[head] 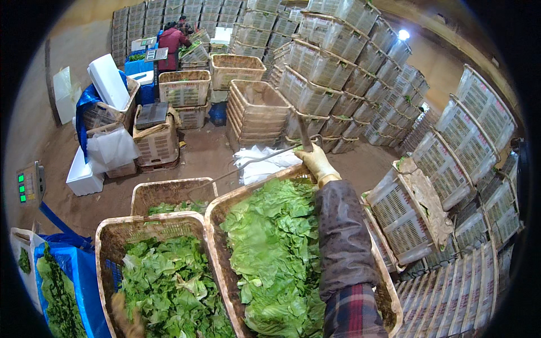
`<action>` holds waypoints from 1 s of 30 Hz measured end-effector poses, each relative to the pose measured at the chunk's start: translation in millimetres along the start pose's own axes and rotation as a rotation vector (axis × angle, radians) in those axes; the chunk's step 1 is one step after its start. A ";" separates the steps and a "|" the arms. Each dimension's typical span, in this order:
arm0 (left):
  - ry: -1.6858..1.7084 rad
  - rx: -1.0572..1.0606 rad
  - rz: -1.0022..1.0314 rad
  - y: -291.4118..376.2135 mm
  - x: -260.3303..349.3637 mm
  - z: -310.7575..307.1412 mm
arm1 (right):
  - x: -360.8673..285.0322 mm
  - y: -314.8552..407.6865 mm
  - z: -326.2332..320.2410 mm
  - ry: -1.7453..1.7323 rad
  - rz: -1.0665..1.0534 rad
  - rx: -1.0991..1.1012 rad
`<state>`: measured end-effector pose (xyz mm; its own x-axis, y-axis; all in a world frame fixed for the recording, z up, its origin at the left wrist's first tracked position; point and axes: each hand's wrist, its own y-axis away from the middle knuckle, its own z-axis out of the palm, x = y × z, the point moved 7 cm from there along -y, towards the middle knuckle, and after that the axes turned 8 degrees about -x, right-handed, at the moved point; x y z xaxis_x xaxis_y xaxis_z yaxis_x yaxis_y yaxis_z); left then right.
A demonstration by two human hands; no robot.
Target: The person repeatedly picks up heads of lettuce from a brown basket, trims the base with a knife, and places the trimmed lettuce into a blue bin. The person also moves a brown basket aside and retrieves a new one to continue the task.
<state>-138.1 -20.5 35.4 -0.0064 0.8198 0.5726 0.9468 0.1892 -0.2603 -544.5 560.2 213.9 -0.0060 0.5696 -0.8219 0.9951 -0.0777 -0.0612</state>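
My right hand (316,162), in a pale glove, grips a long-handled tool (305,133) at the far rim of the large crate. A thin bent metal rod (253,162) runs left from beside that hand, over the small rear crate (169,184). Below my right arm, the large plastic crate (224,262) is filled with flattened leafy lettuce (274,236). To its left stands another dirty crate (152,219) with loose lettuce leaves (173,279). At that crate's lower left, a blurred brown shape (127,314) appears to be my left hand; its fingers are unclear.
Stacked crates (325,63) rise ahead and to the right (456,139). Nested crates (255,110) stand mid-floor behind white sheeting (264,162). At left are a scale display (30,186) and a blue-lined container (86,274) with greens. A person (171,44) works at the back.
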 end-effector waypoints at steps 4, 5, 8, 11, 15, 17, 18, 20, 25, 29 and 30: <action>0.137 -0.183 0.367 -93.8 111.7 81.2 | 38.9 30.0 -0.3 0.422 0.173 -0.017; 0.256 -0.222 0.436 -108.6 132.4 92.1 | 58.9 42.8 -6.4 0.544 0.311 0.031; 0.420 -0.365 0.548 -143.8 177.8 121.3 | 120.9 61.2 -8.7 -0.023 0.642 0.033; 0.577 -0.418 0.493 -176.6 201.6 149.5 | 130.4 49.8 -0.5 -0.326 0.576 -0.111; 0.665 -0.461 0.477 -215.7 248.1 184.7 | 99.3 66.4 3.7 -0.223 0.495 -0.115; 0.617 -0.491 0.598 -238.0 292.6 197.9 | 66.9 98.6 7.2 -0.131 0.312 -0.035; 0.576 -0.410 0.749 -246.4 321.7 197.7 | 42.7 114.0 8.7 0.138 0.136 0.073; 0.368 -0.254 0.838 -263.7 372.0 209.1 | 9.1 141.8 21.4 0.168 -0.141 0.223; 0.366 -0.411 0.774 -276.5 396.7 246.8 | 15.8 142.9 33.7 -0.008 -0.167 0.037; 1.052 -0.272 0.396 -272.0 286.2 212.8 | 39.4 148.0 -10.3 -0.510 0.012 0.296; 1.346 -0.299 0.190 -267.7 250.7 204.7 | 34.9 151.9 -8.1 -0.645 0.009 0.293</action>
<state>-459.0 245.0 89.5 0.2785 -0.3570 0.8916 0.9313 -0.1265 -0.3416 -392.8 574.8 180.6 -0.1453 -0.0230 -0.9891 0.9283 -0.3490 -0.1283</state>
